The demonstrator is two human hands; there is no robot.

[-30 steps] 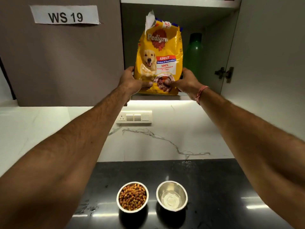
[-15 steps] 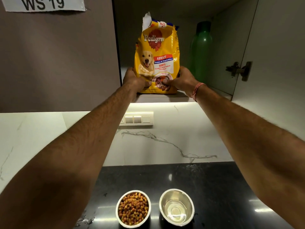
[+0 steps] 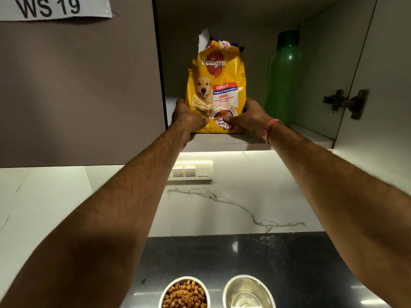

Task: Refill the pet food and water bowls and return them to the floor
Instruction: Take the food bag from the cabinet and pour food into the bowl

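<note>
While both hands, left grip and right grip, clasp the yellow dog-food bag standing on the cupboard shelf, the kibble-filled steel bowl and the water-holding steel bowl sit on the dark table, not yet floored.

- A white paper label reading "WS 19" is stuck to a closed grey-brown cabinet door.
- A white switch panel sits on the white marble backsplash, which is lit from under the cabinet.
- A metal hinge joins the open cabinet door at right.
- The dark, glossy table catches reflections.
</note>
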